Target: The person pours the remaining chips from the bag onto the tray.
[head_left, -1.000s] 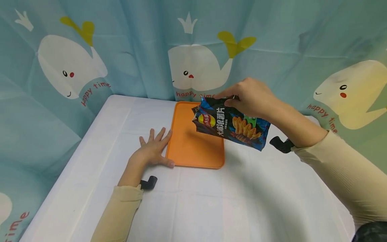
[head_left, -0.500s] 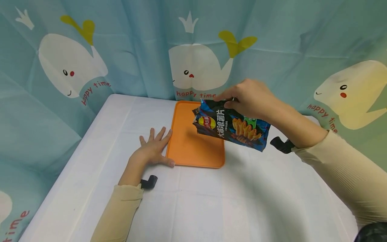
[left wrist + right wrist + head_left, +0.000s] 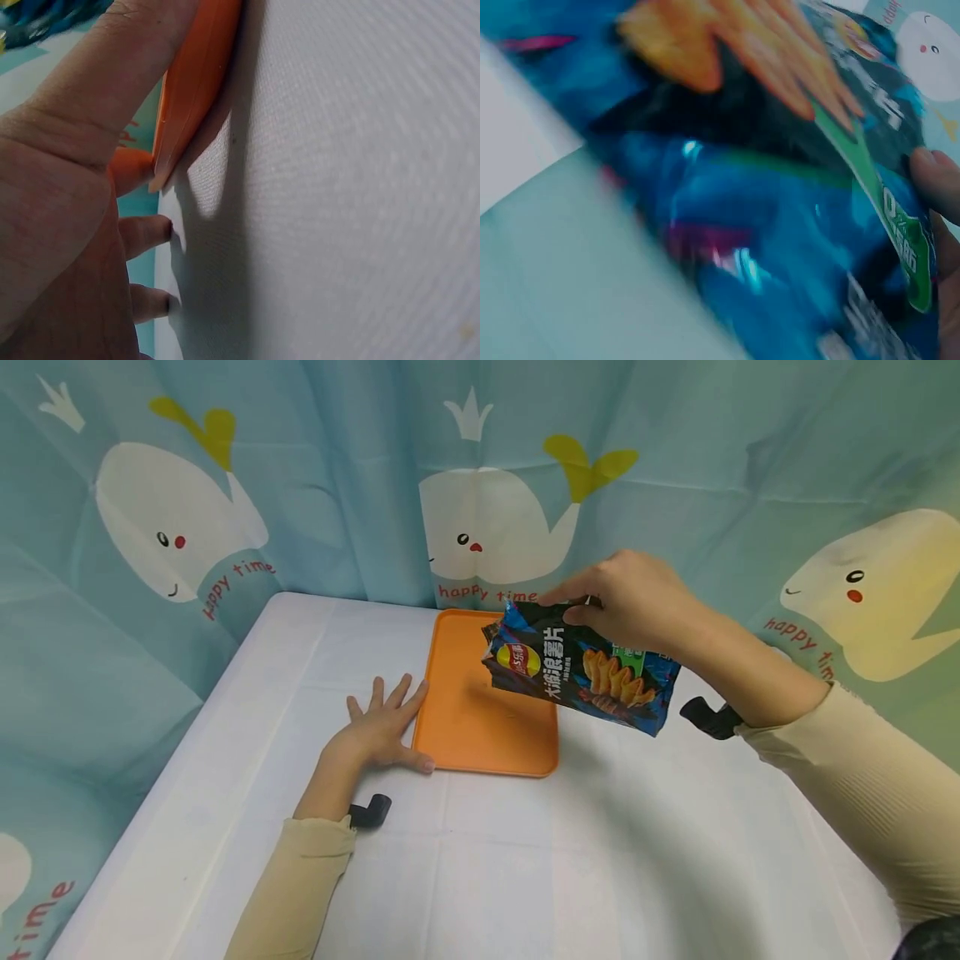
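My right hand grips a blue-and-black bag of potato chips by its upper edge, thumb on the printed front. The bag hangs above the right part of an orange tray, and its jagged, torn-looking end points left over it. In the right wrist view, the shiny bag fills most of the picture, with the thumb at the right. My left hand lies with fingers spread at the tray's left side, index fingertip and thumb at its rim. The left wrist view shows the thumb along the tray's side wall.
A white cloth covers the table. Behind it hangs a light blue curtain with white whales, close to the table's far edge. The bag and right arm cast a shadow on the tray and cloth.
My right hand and the chip bag have shifted slightly to the right. The left hand and the tray stay where they were.
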Available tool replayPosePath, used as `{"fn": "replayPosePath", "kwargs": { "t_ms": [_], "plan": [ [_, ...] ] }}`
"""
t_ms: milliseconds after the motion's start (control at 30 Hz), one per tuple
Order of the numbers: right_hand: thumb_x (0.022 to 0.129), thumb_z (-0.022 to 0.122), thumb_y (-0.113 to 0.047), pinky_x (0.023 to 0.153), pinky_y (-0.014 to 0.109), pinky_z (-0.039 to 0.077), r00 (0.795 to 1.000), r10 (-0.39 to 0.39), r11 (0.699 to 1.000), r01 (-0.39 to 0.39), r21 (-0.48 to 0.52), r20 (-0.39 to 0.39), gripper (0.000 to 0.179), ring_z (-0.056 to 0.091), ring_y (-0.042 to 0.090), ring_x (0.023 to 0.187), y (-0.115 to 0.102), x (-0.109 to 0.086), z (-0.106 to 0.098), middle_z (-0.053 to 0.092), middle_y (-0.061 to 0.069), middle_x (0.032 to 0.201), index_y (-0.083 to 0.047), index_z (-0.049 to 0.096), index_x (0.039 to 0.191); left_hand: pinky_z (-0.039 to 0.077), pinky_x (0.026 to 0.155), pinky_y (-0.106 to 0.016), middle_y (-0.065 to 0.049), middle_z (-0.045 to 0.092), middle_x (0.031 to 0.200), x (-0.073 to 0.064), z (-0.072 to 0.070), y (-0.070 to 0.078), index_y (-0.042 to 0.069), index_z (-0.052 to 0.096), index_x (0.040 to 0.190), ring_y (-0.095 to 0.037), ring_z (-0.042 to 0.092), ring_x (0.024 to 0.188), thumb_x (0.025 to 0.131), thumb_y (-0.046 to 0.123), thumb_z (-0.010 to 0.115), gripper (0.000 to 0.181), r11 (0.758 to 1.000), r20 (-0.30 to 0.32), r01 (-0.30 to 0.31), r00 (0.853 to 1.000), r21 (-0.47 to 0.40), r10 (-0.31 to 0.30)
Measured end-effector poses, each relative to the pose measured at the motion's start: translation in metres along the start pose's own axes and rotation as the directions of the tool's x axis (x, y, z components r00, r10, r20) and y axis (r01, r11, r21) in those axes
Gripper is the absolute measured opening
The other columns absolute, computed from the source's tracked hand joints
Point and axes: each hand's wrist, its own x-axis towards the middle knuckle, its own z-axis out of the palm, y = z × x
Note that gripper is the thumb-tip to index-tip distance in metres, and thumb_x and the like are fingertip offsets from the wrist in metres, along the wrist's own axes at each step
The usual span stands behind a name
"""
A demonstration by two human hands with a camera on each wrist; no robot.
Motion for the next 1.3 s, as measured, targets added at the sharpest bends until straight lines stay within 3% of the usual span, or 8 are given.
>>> {"fn": "replayPosePath", "kwargs": {
  "t_ms": [167,500,933,1300],
  "plan": [
    [0.094,0.07,-0.014,0.045,0.029,0.034,1.0,0.002,1.0,-0.002,-0.014,0.002,0.032,0.044,0.015,0.046,-0.0003,0.0002,-0.0009,0.066,-0.001,0.066,-0.028,0.074,0.122,-0.008,0.105,-0.081,-0.013,-0.005,0.168,-0.0002,-0.0003,0.0001,0.021,0.007,0.162,-0.052,-0.015,0.148,0.061,0.068,0.083,0.135,1.0,-0.001,-0.003,1.0,-0.001,0.003],
    [0.094,0.07,-0.015,0.046,0.03,0.034,1.0,-0.001,1.0,0.001,-0.022,0.0,0.031,0.045,0.016,0.048,-0.0034,0.0024,0.001,0.063,-0.002,0.062,-0.028,0.074,0.122,-0.007,0.104,-0.082,-0.014,-0.004,0.168,0.0003,0.0003,-0.0002,0.021,0.007,0.162,-0.053,-0.014,0.147,0.062,0.069,0.082,0.134,1.0,0.002,-0.005,1.0,0.005,0.005],
    [0.093,0.071,-0.013,0.045,0.029,0.034,1.0,-0.013,1.0,0.013,0.006,-0.02,0.032,0.043,0.015,0.045,-0.0011,-0.0002,0.0003,0.065,-0.002,0.064,-0.027,0.074,0.121,-0.006,0.104,-0.082,-0.014,-0.005,0.168,0.0029,0.0004,-0.0005,0.021,0.006,0.162,-0.053,-0.014,0.147,0.062,0.071,0.081,0.135,1.0,0.012,-0.007,1.0,0.02,0.007],
    [0.093,0.071,-0.014,0.046,0.03,0.035,1.0,0.005,1.0,-0.005,0.011,-0.017,0.032,0.045,0.015,0.047,-0.0016,-0.002,-0.0015,0.073,0.0,0.079,-0.028,0.074,0.122,-0.007,0.104,-0.082,-0.015,-0.004,0.168,0.0015,0.0,0.0007,0.02,0.007,0.162,-0.053,-0.014,0.147,0.062,0.069,0.082,0.134,1.0,0.004,-0.01,1.0,0.006,0.01]
  ]
}}
